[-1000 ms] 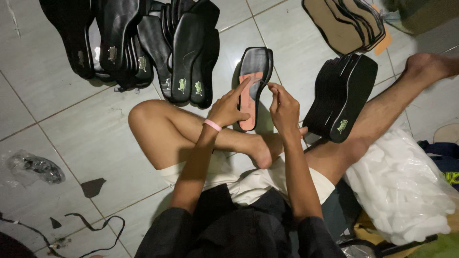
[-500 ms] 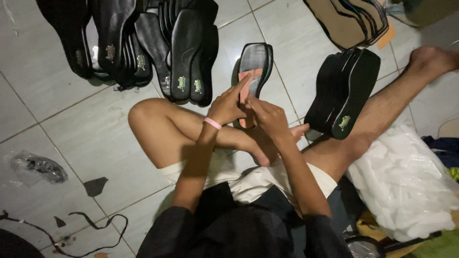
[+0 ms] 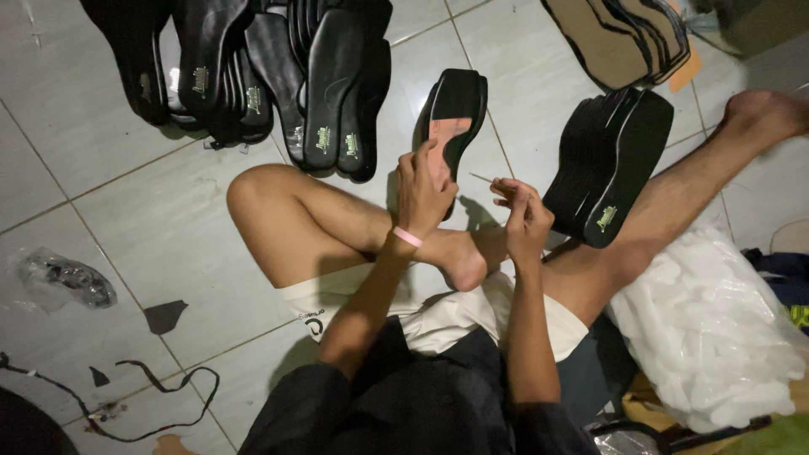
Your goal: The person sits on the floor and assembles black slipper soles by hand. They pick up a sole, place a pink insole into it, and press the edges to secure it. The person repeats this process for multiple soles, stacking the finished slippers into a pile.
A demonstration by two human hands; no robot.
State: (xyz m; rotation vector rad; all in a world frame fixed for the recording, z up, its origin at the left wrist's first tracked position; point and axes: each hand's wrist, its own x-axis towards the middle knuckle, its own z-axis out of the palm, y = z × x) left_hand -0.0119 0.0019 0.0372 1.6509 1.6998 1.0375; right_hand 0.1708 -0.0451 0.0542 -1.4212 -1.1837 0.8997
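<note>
1. Having drawn back from the sandal sole, right hand sat apart from it at frame centre, fingers pinched together on a thin pale sliver; half a second before, lay over the sole beside the left.
2. Left hand, pink wristband at the wrist, kept clamped on the sole's lower end, fingers curled over its edge, thumb side hidden.
3. Judged from that: a step on the insole finished or paused, the sliver possibly a peeled strip or a small tool, too thin to tell which.
4. Sole itself: held upright just above frame centre, over the bent knee; black raised rim all round, reddish-pink insole panel showing in the lower half, upper half dark.
5. Around it: fanned black insoles at upper left, a leaning stack of black soles right of centre, tan soles at upper right, white plastic bag at lower right, all on pale floor tiles.
</note>
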